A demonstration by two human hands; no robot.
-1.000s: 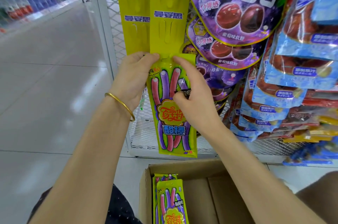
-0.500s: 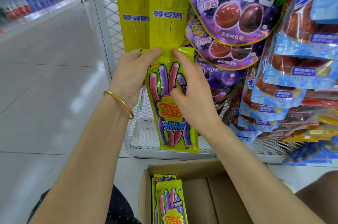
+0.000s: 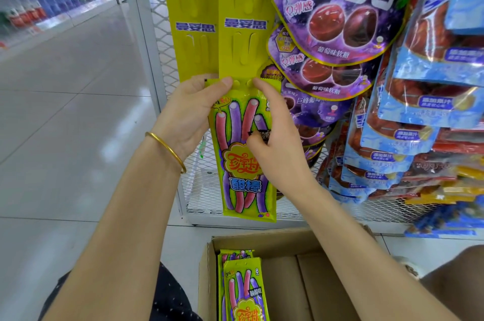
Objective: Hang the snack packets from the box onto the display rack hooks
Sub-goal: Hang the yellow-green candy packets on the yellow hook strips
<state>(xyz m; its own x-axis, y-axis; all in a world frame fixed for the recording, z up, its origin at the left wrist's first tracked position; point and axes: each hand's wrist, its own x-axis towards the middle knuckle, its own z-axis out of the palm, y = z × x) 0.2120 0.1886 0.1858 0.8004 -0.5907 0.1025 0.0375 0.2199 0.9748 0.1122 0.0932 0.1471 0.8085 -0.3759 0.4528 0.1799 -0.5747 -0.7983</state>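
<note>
In the head view, the snack packet (image 3: 246, 163) hangs upright against the foot of the yellow hanging strip (image 3: 243, 19), its header just at the strip's lower edge. The left hand (image 3: 188, 116) has its grip clamped on the header's left corner. The right hand (image 3: 275, 142) reaches its forefinger to the header's right side and presses its thumb on the packet's front, so both grips are closed on the packet.

The step in hand looks like seating the header's holes on a tab of the strip. It would go best with the header held flat and level and both corners pushed evenly.

Purple gummy bags (image 3: 337, 11) crowd close on the right, with blue bags (image 3: 432, 59) beyond them. There is freer room to the left, by the mesh rack (image 3: 162, 19). Below, the box (image 3: 301, 281) holds spare packets (image 3: 243, 292).
</note>
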